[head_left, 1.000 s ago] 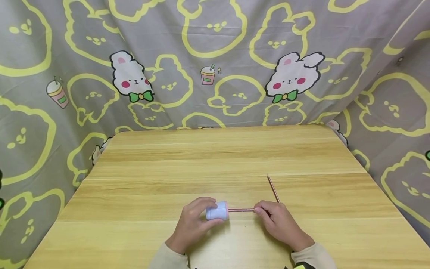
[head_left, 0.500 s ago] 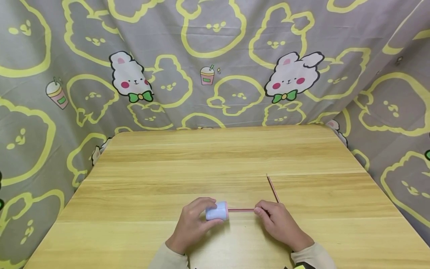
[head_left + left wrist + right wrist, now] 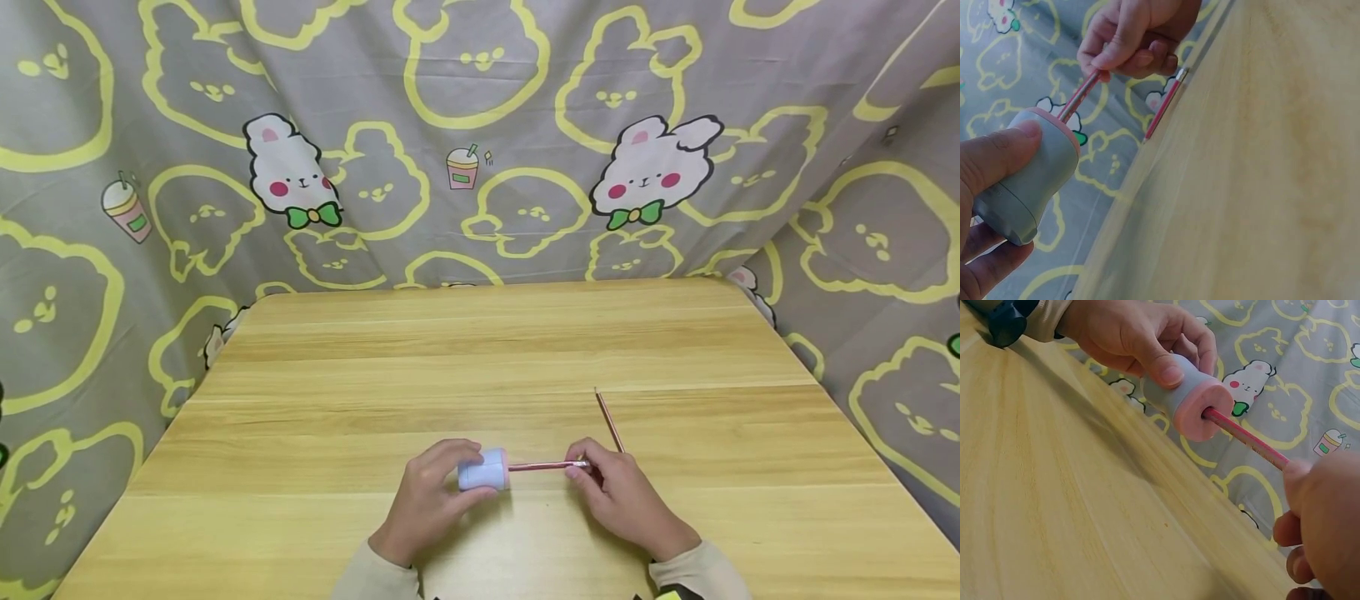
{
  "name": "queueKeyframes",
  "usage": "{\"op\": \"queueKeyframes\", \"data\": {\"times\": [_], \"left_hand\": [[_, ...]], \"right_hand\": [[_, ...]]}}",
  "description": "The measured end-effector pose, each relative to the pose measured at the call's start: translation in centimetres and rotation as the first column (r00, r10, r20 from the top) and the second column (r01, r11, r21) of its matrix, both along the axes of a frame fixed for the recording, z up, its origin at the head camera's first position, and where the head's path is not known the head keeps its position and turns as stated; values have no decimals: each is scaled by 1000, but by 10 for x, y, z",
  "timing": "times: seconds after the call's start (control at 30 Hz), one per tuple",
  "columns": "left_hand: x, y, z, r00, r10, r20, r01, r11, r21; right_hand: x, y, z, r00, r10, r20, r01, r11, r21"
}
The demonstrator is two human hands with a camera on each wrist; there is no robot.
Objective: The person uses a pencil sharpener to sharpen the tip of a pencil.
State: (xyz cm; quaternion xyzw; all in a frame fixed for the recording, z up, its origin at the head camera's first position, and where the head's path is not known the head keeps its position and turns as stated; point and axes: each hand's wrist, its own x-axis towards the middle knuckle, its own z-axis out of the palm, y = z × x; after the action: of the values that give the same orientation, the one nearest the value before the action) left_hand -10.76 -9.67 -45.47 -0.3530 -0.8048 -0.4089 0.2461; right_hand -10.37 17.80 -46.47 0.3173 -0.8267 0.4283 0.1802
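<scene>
My left hand (image 3: 429, 500) grips a light blue pencil sharpener (image 3: 482, 471) with a pink end, thumb on one side and fingers on the other. The sharpener lies sideways, its pink face (image 3: 1207, 412) turned toward my right hand (image 3: 626, 500). Into the hole of that face runs a red striped pencil (image 3: 540, 466), its tip hidden inside. My right thumb and fingers pinch the pencil near its silvery back end. A second red pencil (image 3: 610, 421) lies on the table just beyond my right hand; its eraser end (image 3: 1181, 74) shows in the left wrist view.
The wood-grain table (image 3: 450, 350) spreads out under both hands. A grey curtain (image 3: 525, 100) with yellow outlines and white rabbits hangs along its back and sides. A dark band (image 3: 1009, 320) sits at my left wrist.
My right fingers have shifted on the pencil, and its silvery back end now shows between them. That end has risen slightly. The left hand and sharpener have hardly moved; the second pencil lies still.
</scene>
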Motion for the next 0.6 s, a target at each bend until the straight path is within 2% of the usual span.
{"op": "queueKeyframes", "data": {"times": [0.43,0.6], "left_hand": [[0,0,-1,1000,0,-7,0,1000,3],[0,0,-1,1000,-1,-14,1,1000,3]], "right_hand": [[0,1,-1,999,-42,-30,44,997,56],[1,0,0,1000,-12,11,12,999,32]]}}
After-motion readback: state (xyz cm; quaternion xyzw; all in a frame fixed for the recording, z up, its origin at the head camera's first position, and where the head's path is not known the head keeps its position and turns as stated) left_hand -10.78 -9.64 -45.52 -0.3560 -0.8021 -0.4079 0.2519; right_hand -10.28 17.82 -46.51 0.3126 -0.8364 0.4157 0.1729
